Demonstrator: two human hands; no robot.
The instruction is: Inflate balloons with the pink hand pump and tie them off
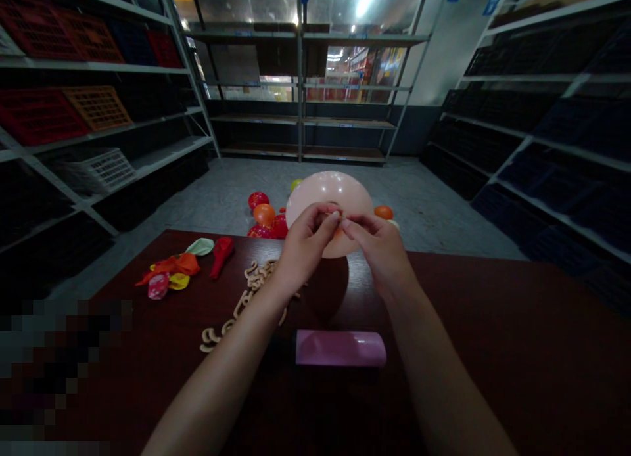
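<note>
A large inflated pale pink balloon (325, 188) is held above the far edge of the dark red table (473, 324). My left hand (308, 242) and my right hand (377, 246) meet at its near side, fingertips pinched around its neck, which is mostly hidden by the fingers. Below them on the table lies a pink cylinder (340, 348). Tan curved pieces (256, 278) are scattered beside my left forearm. Flat balloons (180, 265) in orange, yellow and pink lie at the left, near a red one (222, 255) and a pale green one (200, 247).
Several inflated balloons (265, 214) rest on the grey floor (221, 186) beyond the table. Metal shelves (300, 121) stand at the back. Shelving with crates (98, 108) lines the left side, and dark crates (532, 114) fill the right.
</note>
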